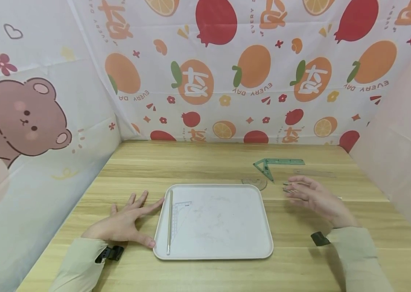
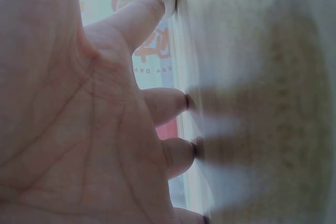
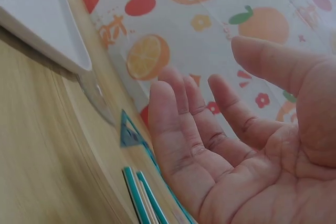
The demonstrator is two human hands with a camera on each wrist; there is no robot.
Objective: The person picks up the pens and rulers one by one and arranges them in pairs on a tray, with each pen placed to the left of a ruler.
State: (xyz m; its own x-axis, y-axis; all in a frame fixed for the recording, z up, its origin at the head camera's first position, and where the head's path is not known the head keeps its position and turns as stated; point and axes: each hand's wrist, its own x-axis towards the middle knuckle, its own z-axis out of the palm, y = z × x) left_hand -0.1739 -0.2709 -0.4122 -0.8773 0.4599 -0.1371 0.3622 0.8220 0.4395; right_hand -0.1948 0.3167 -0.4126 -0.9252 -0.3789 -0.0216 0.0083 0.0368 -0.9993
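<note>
A white rectangular tray (image 1: 223, 255) lies on the wooden table, holding a pencil-like stick (image 1: 170, 223) and a clear set square (image 1: 183, 203) along its left side. My left hand (image 1: 125, 223) is spread at the tray's left edge, with the thumb and index finger touching the rim and the other fingertips down on the tabletop. To the right of the tray, my right hand (image 1: 315, 198) hovers palm inward with loosely bent fingers and nothing in them. Several thin teal and pale sticks (image 3: 139, 195) lie beneath that hand, which partly hides them in the head view.
Behind the tray's right corner is a clear protractor (image 1: 258, 184). Farther back lies a green folding ruler (image 1: 285, 161), with a clear straight ruler (image 1: 315, 173) to its right. Printed cloth (image 1: 227, 105) hangs along the table's back edge.
</note>
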